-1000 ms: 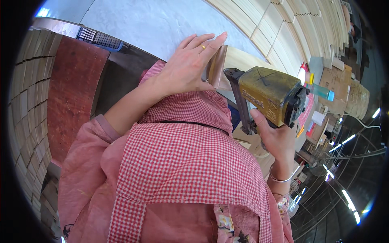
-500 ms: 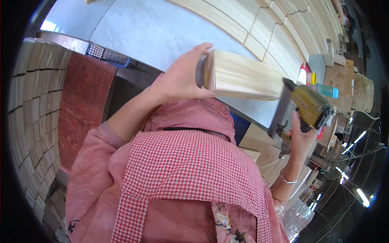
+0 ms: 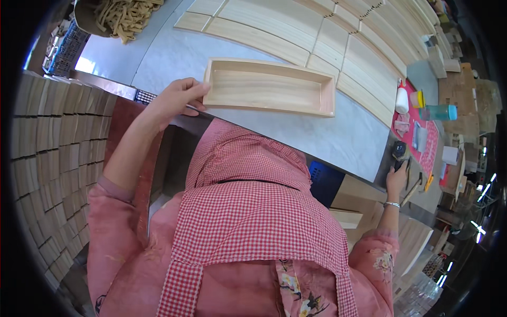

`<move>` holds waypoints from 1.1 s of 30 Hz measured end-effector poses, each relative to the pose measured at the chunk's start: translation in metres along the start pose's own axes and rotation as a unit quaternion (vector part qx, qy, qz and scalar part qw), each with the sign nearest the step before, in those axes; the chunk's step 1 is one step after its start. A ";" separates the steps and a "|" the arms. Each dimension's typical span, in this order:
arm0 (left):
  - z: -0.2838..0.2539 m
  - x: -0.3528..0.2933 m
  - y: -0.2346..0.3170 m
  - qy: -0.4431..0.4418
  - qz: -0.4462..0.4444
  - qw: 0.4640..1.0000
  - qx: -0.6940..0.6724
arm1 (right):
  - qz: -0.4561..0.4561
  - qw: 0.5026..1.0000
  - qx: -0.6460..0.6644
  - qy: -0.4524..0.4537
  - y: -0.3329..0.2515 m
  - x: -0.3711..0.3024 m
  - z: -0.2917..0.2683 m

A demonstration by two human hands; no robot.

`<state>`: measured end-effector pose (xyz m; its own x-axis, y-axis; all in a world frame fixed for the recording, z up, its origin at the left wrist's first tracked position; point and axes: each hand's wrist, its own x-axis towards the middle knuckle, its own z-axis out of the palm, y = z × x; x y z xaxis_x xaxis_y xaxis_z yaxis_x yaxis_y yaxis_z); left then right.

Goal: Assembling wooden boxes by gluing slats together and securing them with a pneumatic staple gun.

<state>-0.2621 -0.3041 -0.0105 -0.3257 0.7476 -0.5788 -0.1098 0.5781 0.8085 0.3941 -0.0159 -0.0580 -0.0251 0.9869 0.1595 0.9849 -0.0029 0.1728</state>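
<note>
A shallow rectangular wooden box (image 3: pixel 269 110) lies open side up near the front edge of the white worktable (image 3: pixel 311 134), its inside bare. At its left end is my left hand (image 3: pixel 177 100), fingers bent and touching the end wall. Out to the right, past the table's corner, my right hand (image 3: pixel 396 178) grips a nail gun (image 3: pixel 400 150). The tool is seen nearly end-on and looks dark; part of it is hidden by the hand.
Rows of pale wooden boards (image 3: pixel 269 34) cover the table's far side. Rubber-band-like strips (image 3: pixel 124 16) fill a container at the far left. A teal bottle (image 3: pixel 441 112), a yellow-banded roll (image 3: pixel 417 99) and a pink cloth (image 3: pixel 430 142) are at the right. Stacked wood pieces (image 3: pixel 53 132) stand left.
The wooden box has come down from my raised left hand onto the table and now shows its open side. My right hand has taken the nail gun away to the right, lower down.
</note>
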 end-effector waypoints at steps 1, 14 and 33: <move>0.003 -0.002 -0.001 0.001 -0.003 1.000 0.007 | 0.003 1.000 0.004 -0.006 -0.006 -0.001 0.004; 0.021 -0.009 -0.011 0.038 0.014 0.987 -0.154 | -0.114 0.781 0.581 -0.197 -0.321 -0.028 -0.089; 0.069 0.009 0.009 0.402 0.256 0.823 0.309 | -0.080 0.662 0.643 -0.378 -0.331 -0.046 -0.091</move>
<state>-0.2016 -0.2695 -0.0156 -0.7239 0.6304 0.2803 0.6534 0.4959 0.5720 0.0535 -0.0748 -0.0343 -0.5317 0.7586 -0.3765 0.3245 -0.2282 -0.9180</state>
